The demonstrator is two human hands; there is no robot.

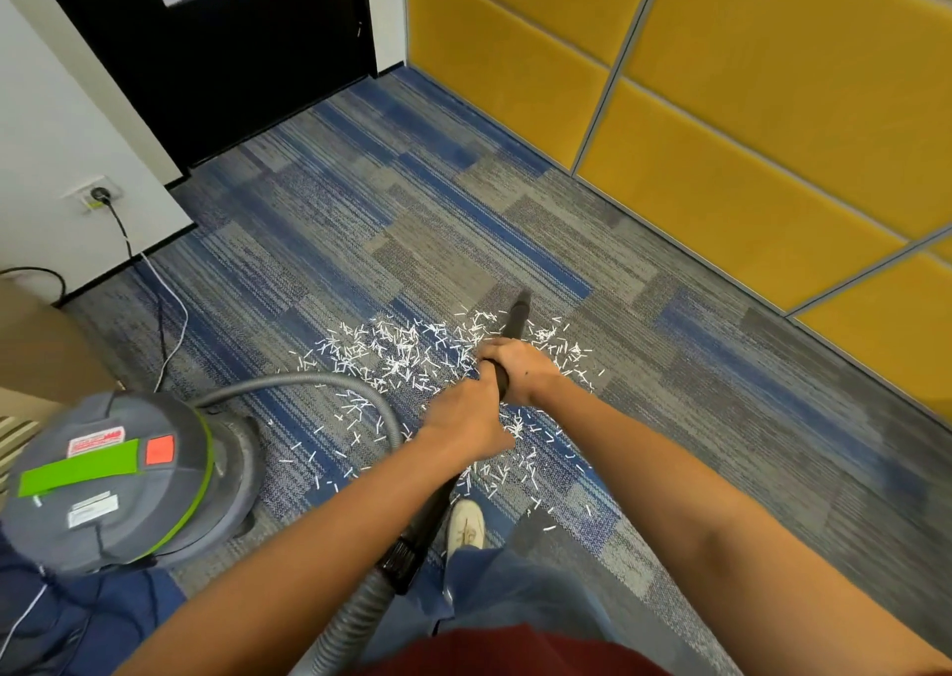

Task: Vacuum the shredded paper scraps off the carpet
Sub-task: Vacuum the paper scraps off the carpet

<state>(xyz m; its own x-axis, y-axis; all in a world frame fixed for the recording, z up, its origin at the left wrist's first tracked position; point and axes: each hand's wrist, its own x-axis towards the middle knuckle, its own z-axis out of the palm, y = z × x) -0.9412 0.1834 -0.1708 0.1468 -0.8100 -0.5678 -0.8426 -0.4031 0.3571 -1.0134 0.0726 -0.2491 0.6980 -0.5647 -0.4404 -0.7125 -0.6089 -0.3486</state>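
White shredded paper scraps point(391, 356) lie scattered over the blue and grey carpet point(412, 222) in front of me. A black vacuum wand point(516, 317) points forward and down, its tip at the far edge of the scraps. My right hand point(520, 366) grips the wand higher up, and my left hand point(466, 425) grips it just behind. A grey ribbed hose point(355, 387) curves from the wand back to the grey canister vacuum point(118, 480) with a green handle at my left.
A yellow padded wall point(721, 109) runs along the right. A black door point(232, 47) stands at the back. The vacuum's cord point(123, 232) is plugged into a wall socket point(98, 194) at left. A cardboard box point(41, 346) sits by the canister. My shoe point(466, 523) is below the scraps.
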